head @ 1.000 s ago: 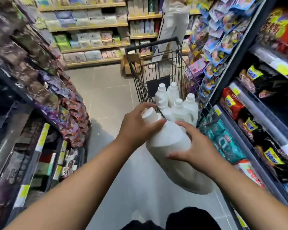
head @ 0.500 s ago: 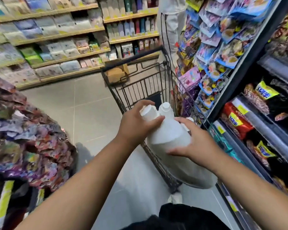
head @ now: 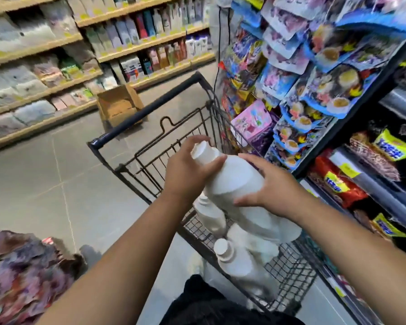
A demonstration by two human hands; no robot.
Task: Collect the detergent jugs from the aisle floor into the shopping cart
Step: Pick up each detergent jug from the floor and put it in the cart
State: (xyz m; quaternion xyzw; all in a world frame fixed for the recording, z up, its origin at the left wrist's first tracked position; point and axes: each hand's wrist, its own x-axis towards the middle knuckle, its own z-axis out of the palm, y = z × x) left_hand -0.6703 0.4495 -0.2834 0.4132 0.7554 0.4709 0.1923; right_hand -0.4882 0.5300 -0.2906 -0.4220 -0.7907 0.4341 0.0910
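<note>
Detergent jug [head: 234, 181], white and capped, is what I'm watching, and the aisle around it is tight. Hanging snack packets [head: 314, 66] crowd the 2 o'clock side, right against the shopping cart [head: 99, 140]. A cardboard box [head: 118, 105] sits on the floor beyond the cart at 11 o'clock. Stocked shelves [head: 150, 43] run from 10 to 12 o'clock, and a bagged display [head: 21, 266] bulges at 8 o'clock. Two loaded jugs [head: 234, 261] stand in the basket directly under the held one, at 6 o'clock. Compared with half a second ago, the cart sits closer and lower in my view, and those loaded jugs have come into sight. Both hands grip as before. The jug hangs tilted over the basket, cap toward 11 o'clock. My left hand [head: 185, 170] is wrapped round its neck, and my right hand [head: 272, 184] is curled over its shoulder at 3 o'clock.
</note>
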